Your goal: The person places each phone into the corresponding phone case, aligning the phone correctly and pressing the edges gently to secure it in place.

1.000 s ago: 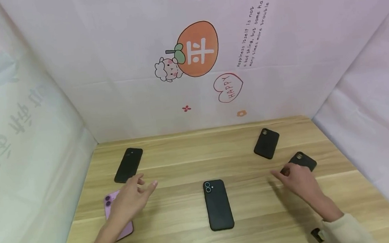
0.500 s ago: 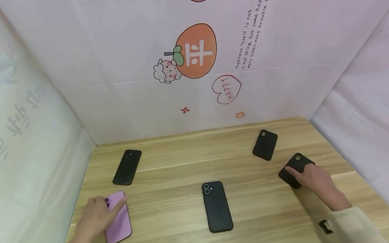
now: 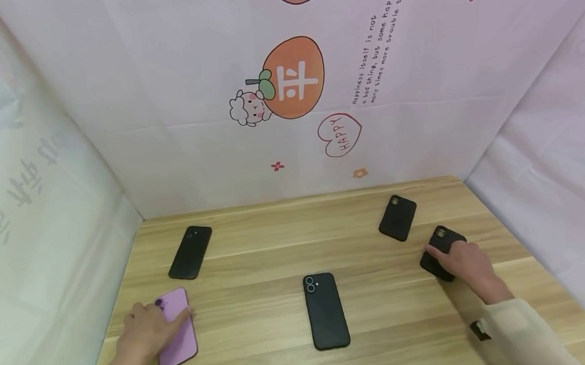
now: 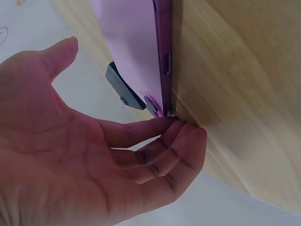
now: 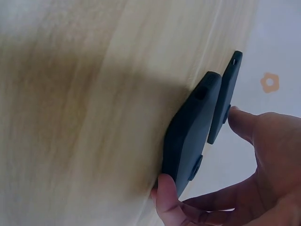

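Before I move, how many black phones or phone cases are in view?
4: the back-left one, the centre one, the back-right one, and the front-right one, which the right hand touches. Anything lying beneath them would be hidden.

Wood-grain counter point(image 3: 249, 254) met white back sheet point(image 3: 176, 83). Orange fruit print point(image 3: 294, 79) had sheep print point(image 3: 249, 109) against it, HAPPY heart point(image 3: 340, 135) below. Side sheets point(image 3: 561, 155) flanked counter.

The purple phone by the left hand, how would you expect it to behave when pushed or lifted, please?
The purple phone lies flat on the table, so it would probably slide rather than roll or tip. Its straight, even edges suggest it is stiff. Its smooth-looking back might be slightly slippery for the left hand.
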`<state>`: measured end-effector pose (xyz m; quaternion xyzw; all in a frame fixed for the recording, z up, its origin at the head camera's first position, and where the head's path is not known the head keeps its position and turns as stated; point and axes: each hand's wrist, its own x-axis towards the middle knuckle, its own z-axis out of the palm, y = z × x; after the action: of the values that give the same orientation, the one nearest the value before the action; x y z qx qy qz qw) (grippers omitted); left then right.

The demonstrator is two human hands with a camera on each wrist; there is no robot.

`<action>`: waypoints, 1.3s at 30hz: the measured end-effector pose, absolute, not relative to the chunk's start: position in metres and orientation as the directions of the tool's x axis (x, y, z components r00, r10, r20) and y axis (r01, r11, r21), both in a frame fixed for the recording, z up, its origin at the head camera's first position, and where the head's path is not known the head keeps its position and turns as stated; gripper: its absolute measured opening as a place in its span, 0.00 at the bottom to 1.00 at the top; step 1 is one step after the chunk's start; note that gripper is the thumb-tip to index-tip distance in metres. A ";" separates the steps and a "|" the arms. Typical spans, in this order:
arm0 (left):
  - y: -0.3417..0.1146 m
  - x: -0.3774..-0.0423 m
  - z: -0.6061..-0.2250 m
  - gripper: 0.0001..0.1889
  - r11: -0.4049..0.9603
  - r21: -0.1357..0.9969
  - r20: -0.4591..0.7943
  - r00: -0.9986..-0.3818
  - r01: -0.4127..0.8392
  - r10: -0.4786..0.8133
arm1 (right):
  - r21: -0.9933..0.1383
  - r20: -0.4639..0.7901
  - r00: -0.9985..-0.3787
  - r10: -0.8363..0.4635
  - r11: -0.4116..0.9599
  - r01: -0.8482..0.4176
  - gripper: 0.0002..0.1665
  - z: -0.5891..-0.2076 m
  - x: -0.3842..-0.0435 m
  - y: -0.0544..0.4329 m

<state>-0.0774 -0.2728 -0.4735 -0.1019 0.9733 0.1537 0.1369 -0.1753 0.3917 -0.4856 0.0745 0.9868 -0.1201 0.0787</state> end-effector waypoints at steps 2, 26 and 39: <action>-0.271 -0.078 -0.475 0.59 0.928 0.271 -0.295 -0.940 -0.254 -0.171 | -0.221 -0.169 -0.977 0.134 0.960 0.170 0.45 -0.486 -0.177 0.391; -0.256 -0.084 -0.477 0.49 0.897 0.301 -0.308 -0.923 -0.324 -0.230 | -0.211 -0.262 -0.957 0.122 0.961 0.180 0.39 -0.482 -0.187 0.399; -0.264 -0.088 -0.480 0.42 0.956 0.260 -0.183 -0.979 -0.136 -0.089 | -0.235 -0.306 -0.941 0.145 0.946 0.223 0.56 -0.477 -0.189 0.403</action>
<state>-0.0882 -0.2639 -0.4795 -0.0571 0.9853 0.1368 0.0850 -0.1894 0.4031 -0.4771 0.0942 0.9759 -0.1345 0.1440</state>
